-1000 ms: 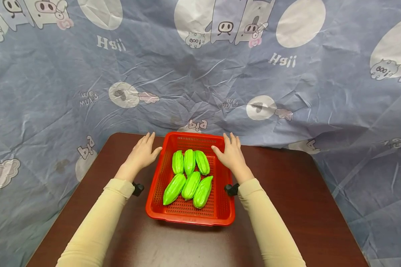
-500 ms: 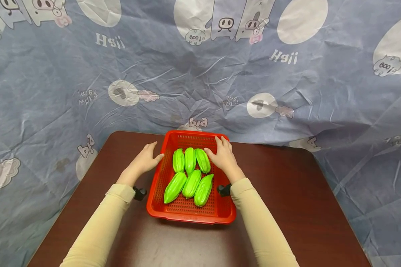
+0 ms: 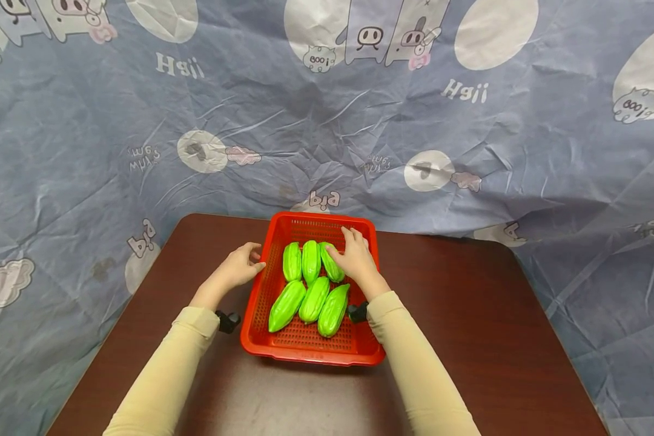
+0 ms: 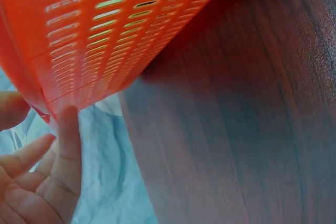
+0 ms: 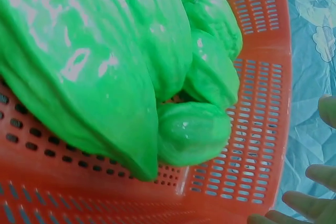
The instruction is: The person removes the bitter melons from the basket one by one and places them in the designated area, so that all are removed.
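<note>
A red perforated plastic basket holds several bright green, ridged gourds, one of them a front gourd, lying in two rows. My left hand is at the basket's left rim. In the left wrist view, that hand has its thumb and fingers apart beside the rim, fingers fairly straight outside the wall; firm contact cannot be made out. Over the basket's right side hovers my right hand, fingers spread and slightly bent, partly covering the back right gourd. It holds nothing; its fingertips show at the right wrist view's edge.
The basket stands on a dark brown wooden table. Behind it hangs a wrinkled blue-grey cloth with cartoon prints, close to the table's back edge. A small dark camera sits at each wrist.
My right hand has moved left and inward over the basket. The left hand has come down nearer the left rim with its fingers more bent. Basket and gourds keep their places.
</note>
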Demonstrator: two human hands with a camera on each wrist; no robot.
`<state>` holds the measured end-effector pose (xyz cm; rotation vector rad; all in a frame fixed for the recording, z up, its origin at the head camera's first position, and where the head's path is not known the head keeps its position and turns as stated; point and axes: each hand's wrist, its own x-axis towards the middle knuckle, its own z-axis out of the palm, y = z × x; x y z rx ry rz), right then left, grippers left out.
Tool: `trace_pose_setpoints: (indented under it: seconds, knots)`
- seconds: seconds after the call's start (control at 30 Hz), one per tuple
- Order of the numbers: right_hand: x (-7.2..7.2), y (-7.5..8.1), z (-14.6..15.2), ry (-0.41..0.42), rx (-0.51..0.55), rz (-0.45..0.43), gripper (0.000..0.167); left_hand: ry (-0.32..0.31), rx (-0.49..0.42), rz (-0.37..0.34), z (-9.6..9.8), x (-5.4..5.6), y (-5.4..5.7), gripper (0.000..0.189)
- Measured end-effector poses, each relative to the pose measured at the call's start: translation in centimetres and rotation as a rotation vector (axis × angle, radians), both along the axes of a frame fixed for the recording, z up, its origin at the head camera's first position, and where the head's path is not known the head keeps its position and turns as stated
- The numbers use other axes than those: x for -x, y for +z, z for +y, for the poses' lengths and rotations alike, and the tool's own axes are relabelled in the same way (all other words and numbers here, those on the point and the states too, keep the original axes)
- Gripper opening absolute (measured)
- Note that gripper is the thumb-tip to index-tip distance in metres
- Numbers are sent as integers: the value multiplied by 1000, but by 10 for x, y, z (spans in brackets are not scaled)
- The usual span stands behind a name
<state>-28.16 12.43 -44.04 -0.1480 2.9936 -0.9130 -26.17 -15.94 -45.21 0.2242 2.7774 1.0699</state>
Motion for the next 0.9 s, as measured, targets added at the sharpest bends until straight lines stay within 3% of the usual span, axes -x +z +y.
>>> trace_pose_setpoints:
  seconds: [0.53,0.9]
  knots:
    - [5,-28,-11,-48,76,-143,74,1,-44,-103,5,0,3,55]
    - [5,-41,-14,-69,52,-188,74,23,-64,-105,8,-2,2,53]
